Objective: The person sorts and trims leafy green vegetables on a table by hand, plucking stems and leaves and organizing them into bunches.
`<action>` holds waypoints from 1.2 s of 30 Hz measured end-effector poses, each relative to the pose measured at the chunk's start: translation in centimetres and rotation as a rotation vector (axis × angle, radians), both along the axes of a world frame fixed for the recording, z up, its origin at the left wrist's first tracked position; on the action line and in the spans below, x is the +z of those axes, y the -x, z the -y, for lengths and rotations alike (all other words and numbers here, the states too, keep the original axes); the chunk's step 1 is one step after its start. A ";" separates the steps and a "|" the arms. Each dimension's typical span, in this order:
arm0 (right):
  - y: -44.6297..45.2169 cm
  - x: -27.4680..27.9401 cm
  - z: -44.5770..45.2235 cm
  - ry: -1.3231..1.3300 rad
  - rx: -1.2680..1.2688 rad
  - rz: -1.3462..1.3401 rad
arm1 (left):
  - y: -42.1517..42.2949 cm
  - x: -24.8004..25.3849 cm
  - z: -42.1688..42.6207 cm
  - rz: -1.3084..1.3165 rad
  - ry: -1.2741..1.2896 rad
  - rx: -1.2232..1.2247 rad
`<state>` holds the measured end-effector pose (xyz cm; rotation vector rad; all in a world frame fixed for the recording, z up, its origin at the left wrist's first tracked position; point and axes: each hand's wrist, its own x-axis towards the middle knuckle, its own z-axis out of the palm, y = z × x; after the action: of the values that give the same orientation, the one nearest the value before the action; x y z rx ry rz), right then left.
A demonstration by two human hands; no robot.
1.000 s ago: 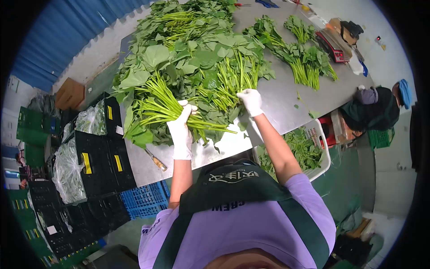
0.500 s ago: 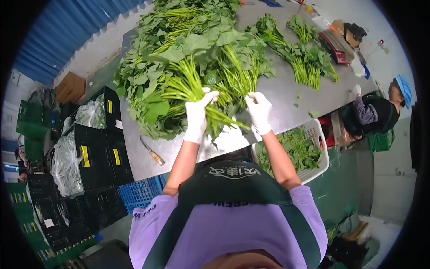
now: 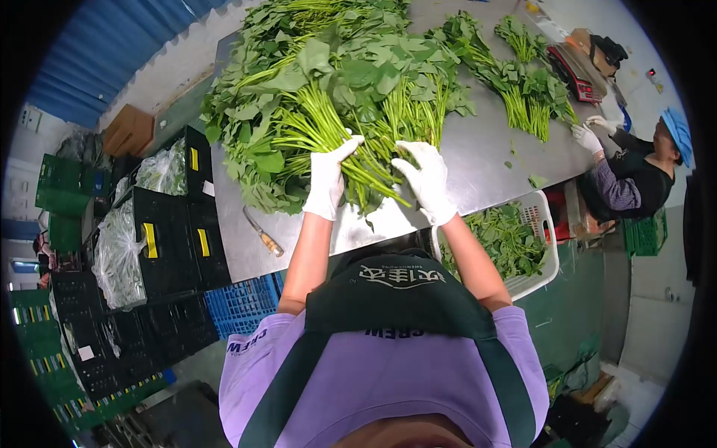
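My left hand point(image 3: 326, 181), in a white glove, is wrapped round a bunch of long-stemmed leafy greens point(image 3: 317, 123). The cut stem ends stick out past the thumb toward my right, and the leaves point away from me. Just right of those ends is my gloved right hand point(image 3: 427, 179), its fingers curved and apart with nothing held between them. A big heap of the same greens point(image 3: 261, 89) lies beyond both hands on the metal table point(image 3: 482, 160). Left of my left forearm rests a wooden-handled curved knife point(image 3: 264, 236).
Several smaller bunches point(image 3: 526, 108) lie at the table's right, near a red scale point(image 3: 575, 75). A white basket point(image 3: 551, 257) of greens stands by my right forearm. Black crates point(image 3: 168, 243) are stacked on the left. A co-worker point(image 3: 635, 172) with gloved hands is at the right edge.
My right hand has opened and moved off the stems it was pinching. My left hand keeps its bunch, which looks fuller. The co-worker's hands have come together at the table edge.
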<state>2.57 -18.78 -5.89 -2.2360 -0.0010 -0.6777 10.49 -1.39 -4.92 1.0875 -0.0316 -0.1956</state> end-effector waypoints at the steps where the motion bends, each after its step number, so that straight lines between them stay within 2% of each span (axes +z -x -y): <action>1: -0.3 0.2 0.1 -0.184 0.111 -0.153 | -0.1 0.1 -0.6 0.010 0.004 -0.010; 4: -1.4 1.2 -0.5 -0.644 0.491 -0.635 | 0.4 0.5 -1.4 0.030 0.043 -0.062; 6: -1.8 1.3 -1.4 -0.666 0.581 -0.597 | 0.8 0.8 -1.2 0.054 0.067 -0.112; 9: -1.0 2.1 -1.9 -0.816 0.469 -0.516 | 1.6 1.7 -1.0 0.031 0.065 -0.142; 10: 0.4 5.7 -2.2 -0.943 0.344 -0.623 | 1.6 1.6 -0.8 0.057 0.055 -0.136; 14: 1.7 3.0 -1.0 -0.864 0.256 -0.299 | 2.4 1.6 0.5 0.030 0.042 -0.089; 15: 2.6 3.2 -0.2 -1.125 0.185 -0.297 | 2.5 1.9 0.5 0.033 0.048 -0.069; 16: 3.9 4.3 1.0 -1.249 0.181 -0.308 | 2.5 2.0 0.6 0.037 0.056 -0.050; 17: 3.7 1.1 2.8 -1.141 0.078 -0.171 | 2.6 1.9 0.9 0.011 0.056 -0.003; 19: 4.6 -2.2 8.3 -1.605 0.128 0.207 | 1.5 2.2 -0.2 0.068 0.010 0.074; 21: 6.1 -4.1 12.6 -1.835 -0.074 0.448 | 0.6 2.4 -1.0 0.057 0.044 0.118; 22: 6.7 -3.8 13.5 -1.972 0.251 0.393 | 0.7 2.7 -0.9 0.073 0.021 0.105; 24: 5.7 -1.0 10.1 -1.819 0.372 0.138 | 1.2 3.3 0.0 0.102 -0.021 0.074; 25: 4.7 1.2 8.2 -1.285 0.103 -0.171 | 1.5 3.1 0.7 0.086 -0.054 0.046; 26: 4.6 4.5 4.6 -1.129 0.120 -0.215 | 2.1 3.6 1.4 0.051 -0.076 0.036; 28: 3.2 4.3 2.1 -0.848 0.313 -0.347 | 3.0 3.7 2.5 0.098 -0.150 0.003; 30: 2.1 4.4 0.1 -0.710 0.314 -0.282 | 3.4 3.4 2.9 0.111 -0.149 -0.025; 32: 1.4 3.7 0.0 -0.532 0.193 -0.173 | 3.7 3.2 2.9 0.131 -0.131 -0.005; 34: 2.4 4.4 1.3 -0.658 0.110 -0.148 | 3.3 2.7 2.1 0.178 -0.199 0.065; 35: 2.4 3.6 2.8 -0.842 0.062 -0.069 | 3.4 3.3 1.4 0.118 -0.195 0.098; 36: 2.7 2.1 5.3 -0.825 -0.072 -0.035 | 2.6 2.3 0.2 0.165 -0.235 0.141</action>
<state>-0.17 -24.03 -3.84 -1.4541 0.3203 -0.5415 7.92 -1.64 -2.63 1.3332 -0.0812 0.0192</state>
